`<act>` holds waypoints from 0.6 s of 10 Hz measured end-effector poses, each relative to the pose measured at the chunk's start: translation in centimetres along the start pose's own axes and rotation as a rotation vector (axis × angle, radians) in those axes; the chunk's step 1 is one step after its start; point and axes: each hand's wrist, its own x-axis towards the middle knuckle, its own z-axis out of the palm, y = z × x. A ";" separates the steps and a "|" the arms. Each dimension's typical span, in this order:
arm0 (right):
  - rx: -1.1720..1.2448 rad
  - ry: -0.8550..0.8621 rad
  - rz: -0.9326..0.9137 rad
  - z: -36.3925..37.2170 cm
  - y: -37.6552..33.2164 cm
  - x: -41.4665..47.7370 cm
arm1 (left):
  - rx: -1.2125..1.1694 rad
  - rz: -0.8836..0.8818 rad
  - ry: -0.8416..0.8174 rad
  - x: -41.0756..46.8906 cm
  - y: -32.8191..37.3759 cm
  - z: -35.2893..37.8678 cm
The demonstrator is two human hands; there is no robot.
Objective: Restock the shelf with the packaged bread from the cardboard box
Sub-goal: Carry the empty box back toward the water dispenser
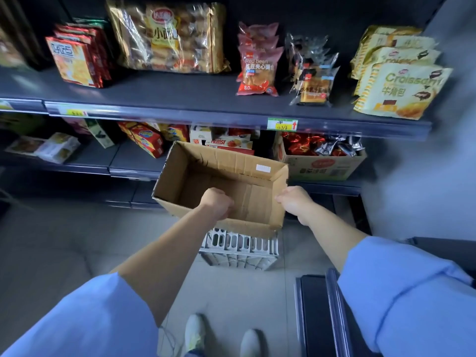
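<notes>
An open cardboard box (206, 166) sits tilted on a white plastic crate (239, 247) in front of the shelves; nothing shows inside it. My left hand (217, 203) grips the box's near rim, fingers curled over the edge. At the near right corner my right hand (293, 199) holds the rim too. On the upper shelf (180, 99) stand rows of packaged bread: pink red bean packs (257, 70), clear-wrapped bread packs (313, 78), yellow croissant bags (396, 88) and a large gold bag of small breads (167, 34).
Red cracker boxes (77, 60) stand at the shelf's left. The lower shelf (134, 163) carries snack boxes and a printed carton (322, 166) full of foil packets. A dark rack (319, 313) stands at my right. Grey floor tiles and my shoes (221, 336) lie below.
</notes>
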 end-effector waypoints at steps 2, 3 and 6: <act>-0.017 0.056 0.091 1.3 1.8 2.0 | -0.011 -0.068 0.047 1.9 -2.2 0.4; -0.079 0.042 0.118 2.0 2.3 3.2 | -0.026 -0.094 0.079 3.1 -3.0 0.8; -0.157 0.043 0.161 4.5 5.2 7.8 | -0.077 -0.154 0.155 6.8 -5.1 0.8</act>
